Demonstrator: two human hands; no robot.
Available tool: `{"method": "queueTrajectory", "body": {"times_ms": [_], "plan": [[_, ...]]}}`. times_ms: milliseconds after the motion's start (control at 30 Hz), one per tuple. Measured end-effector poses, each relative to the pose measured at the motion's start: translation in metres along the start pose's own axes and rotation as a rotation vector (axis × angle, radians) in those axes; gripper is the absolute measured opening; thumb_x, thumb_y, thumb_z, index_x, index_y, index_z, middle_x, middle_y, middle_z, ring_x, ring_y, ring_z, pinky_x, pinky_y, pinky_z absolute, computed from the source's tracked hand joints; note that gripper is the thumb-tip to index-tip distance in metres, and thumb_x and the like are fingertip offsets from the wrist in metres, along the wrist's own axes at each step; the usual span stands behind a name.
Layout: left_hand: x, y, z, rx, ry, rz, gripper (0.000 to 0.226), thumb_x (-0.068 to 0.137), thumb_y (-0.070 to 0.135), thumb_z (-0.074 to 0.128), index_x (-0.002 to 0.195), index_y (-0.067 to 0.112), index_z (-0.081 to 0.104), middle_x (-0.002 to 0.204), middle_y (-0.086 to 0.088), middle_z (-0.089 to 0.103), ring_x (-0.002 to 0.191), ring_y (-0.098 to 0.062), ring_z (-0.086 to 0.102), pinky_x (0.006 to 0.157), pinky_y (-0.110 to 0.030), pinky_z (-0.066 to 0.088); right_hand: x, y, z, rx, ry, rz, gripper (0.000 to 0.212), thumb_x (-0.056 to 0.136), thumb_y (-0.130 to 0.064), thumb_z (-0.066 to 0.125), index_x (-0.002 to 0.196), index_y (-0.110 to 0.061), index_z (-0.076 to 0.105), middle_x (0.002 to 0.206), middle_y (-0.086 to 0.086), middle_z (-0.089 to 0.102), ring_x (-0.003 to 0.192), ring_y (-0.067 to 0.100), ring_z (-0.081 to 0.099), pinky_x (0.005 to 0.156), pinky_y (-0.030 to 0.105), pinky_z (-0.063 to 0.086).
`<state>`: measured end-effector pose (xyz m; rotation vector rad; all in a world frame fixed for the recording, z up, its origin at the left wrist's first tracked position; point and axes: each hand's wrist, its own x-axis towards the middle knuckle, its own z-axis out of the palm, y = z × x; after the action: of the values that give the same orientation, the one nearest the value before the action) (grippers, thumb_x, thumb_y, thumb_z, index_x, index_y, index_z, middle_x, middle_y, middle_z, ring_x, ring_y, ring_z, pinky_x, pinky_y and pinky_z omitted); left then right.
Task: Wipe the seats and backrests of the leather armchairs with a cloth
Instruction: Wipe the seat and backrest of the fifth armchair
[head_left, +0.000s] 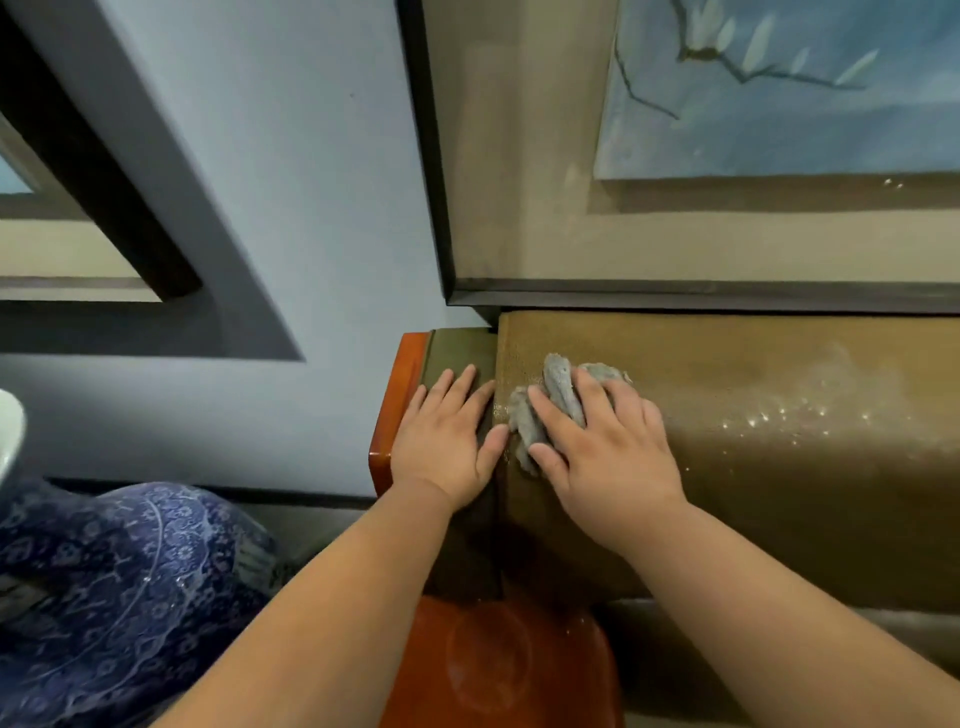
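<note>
The right hand (602, 447) presses a grey cloth (558, 395) flat-fingered onto the leather backrest (779, 467), at its left end. Unwiped leather probably runs rightward. The left hand (447, 436), fingers straight, rests just left on the armrest panel (457, 353).

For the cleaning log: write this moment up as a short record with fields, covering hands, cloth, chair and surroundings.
left hand: flat, fingers straight, resting on the chair's side panel
right hand: pressing the cloth against the backrest
cloth: grey, bunched, pokes out between the fingers
backrest: tan leather, glints at right
armrest: orange-brown wood
wall: framed painting above chair
lower left: blue patterned vase
</note>
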<state>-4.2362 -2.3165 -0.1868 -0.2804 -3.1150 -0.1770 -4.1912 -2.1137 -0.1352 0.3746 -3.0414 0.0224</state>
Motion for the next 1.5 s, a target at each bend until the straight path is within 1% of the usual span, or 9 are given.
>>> {"method": "queueTrajectory", "body": {"times_ms": [167, 333, 500, 700, 933, 1033, 1167, 1367, 1500], "plan": [[0.006, -0.002, 0.005, 0.05, -0.014, 0.004, 0.079, 0.098, 0.069, 0.002, 0.168, 0.032, 0.014, 0.177, 0.005, 0.007, 0.163, -0.02, 0.002, 0.132, -0.046, 0.006, 0.066, -0.025, 0.001, 0.117, 0.004, -0.04, 0.066, 0.107, -0.042, 0.038, 0.165, -0.034, 0.006, 0.172, 0.004, -0.013, 0.158, 0.037, 0.004, 0.127, 0.054, 0.019], [0.006, -0.005, 0.01, 0.013, 0.009, 0.014, 0.088, 0.093, 0.074, 0.0, 0.168, 0.031, 0.018, 0.177, 0.003, 0.011, 0.163, -0.021, 0.005, 0.131, -0.046, 0.007, 0.122, 0.005, -0.005, 0.248, 0.009, 0.069, 0.05, 0.102, -0.029, 0.047, 0.151, -0.04, 0.049, 0.167, -0.005, 0.032, 0.153, 0.025, 0.025, 0.125, 0.041, 0.022], [0.007, -0.005, 0.011, 0.027, -0.001, 0.024, 0.091, 0.092, 0.076, -0.005, 0.168, 0.032, 0.015, 0.177, 0.003, 0.005, 0.163, -0.02, 0.0, 0.132, -0.045, 0.003, 0.088, 0.009, -0.002, 0.185, -0.015, -0.239, 0.055, 0.104, -0.048, 0.029, 0.155, -0.033, 0.043, 0.167, -0.004, 0.032, 0.155, 0.024, 0.024, 0.127, 0.047, 0.023], [0.008, -0.01, 0.022, -0.014, 0.086, 0.034, 0.092, 0.097, 0.077, 0.004, 0.161, 0.024, 0.042, 0.17, -0.004, 0.034, 0.158, -0.027, 0.028, 0.126, -0.052, 0.025, 0.07, 0.082, -0.003, 0.104, 0.05, 0.316, 0.065, 0.101, -0.048, 0.019, 0.152, -0.021, 0.048, 0.161, 0.01, 0.041, 0.148, 0.04, 0.034, 0.125, 0.053, 0.025], [0.006, -0.007, 0.019, 0.031, 0.05, 0.013, 0.087, 0.095, 0.072, 0.008, 0.166, 0.026, 0.029, 0.174, -0.002, 0.022, 0.161, -0.025, 0.018, 0.129, -0.049, 0.018, 0.03, 0.019, 0.006, 0.061, 0.098, -0.342, 0.053, 0.099, -0.035, 0.046, 0.151, -0.026, 0.049, 0.162, 0.003, 0.041, 0.148, 0.031, 0.034, 0.127, 0.045, 0.022], [0.006, -0.005, 0.02, -0.004, 0.091, 0.021, 0.093, 0.097, 0.076, -0.001, 0.163, 0.024, 0.038, 0.171, -0.004, 0.031, 0.159, -0.027, 0.026, 0.127, -0.051, 0.022, 0.026, 0.088, 0.01, 0.095, 0.237, -0.007, 0.053, 0.096, -0.034, 0.046, 0.146, -0.02, 0.056, 0.152, 0.008, 0.053, 0.138, 0.036, 0.047, 0.122, 0.048, 0.031], [0.006, -0.007, 0.019, 0.008, 0.078, 0.006, 0.089, 0.096, 0.074, 0.002, 0.164, 0.026, 0.035, 0.172, -0.002, 0.029, 0.16, -0.025, 0.023, 0.128, -0.05, 0.02, 0.016, 0.091, 0.002, 0.172, 0.222, 0.523, 0.053, 0.104, -0.039, 0.034, 0.152, -0.022, 0.048, 0.161, 0.008, 0.042, 0.15, 0.037, 0.03, 0.126, 0.053, 0.022], [0.004, -0.005, 0.016, 0.024, 0.065, -0.028, 0.084, 0.095, 0.07, 0.007, 0.168, 0.029, 0.01, 0.174, 0.001, 0.022, 0.161, -0.021, 0.018, 0.131, -0.046, 0.015, 0.008, 0.034, 0.014, 0.066, 0.096, -0.239, 0.062, 0.103, -0.039, 0.044, 0.161, -0.025, 0.029, 0.166, 0.001, 0.033, 0.154, 0.03, 0.025, 0.126, 0.05, 0.023], [-0.005, 0.021, -0.009, -0.262, 0.07, -0.12, 0.078, 0.1, 0.065, 0.03, 0.166, 0.041, -0.004, 0.172, -0.002, 0.028, 0.159, -0.024, 0.024, 0.131, -0.054, 0.007, -0.001, 0.136, -0.002, 0.172, 0.099, 0.214, 0.05, 0.104, -0.04, 0.038, 0.151, -0.023, 0.039, 0.155, 0.004, 0.047, 0.148, 0.036, 0.034, 0.123, 0.055, 0.029]]}}
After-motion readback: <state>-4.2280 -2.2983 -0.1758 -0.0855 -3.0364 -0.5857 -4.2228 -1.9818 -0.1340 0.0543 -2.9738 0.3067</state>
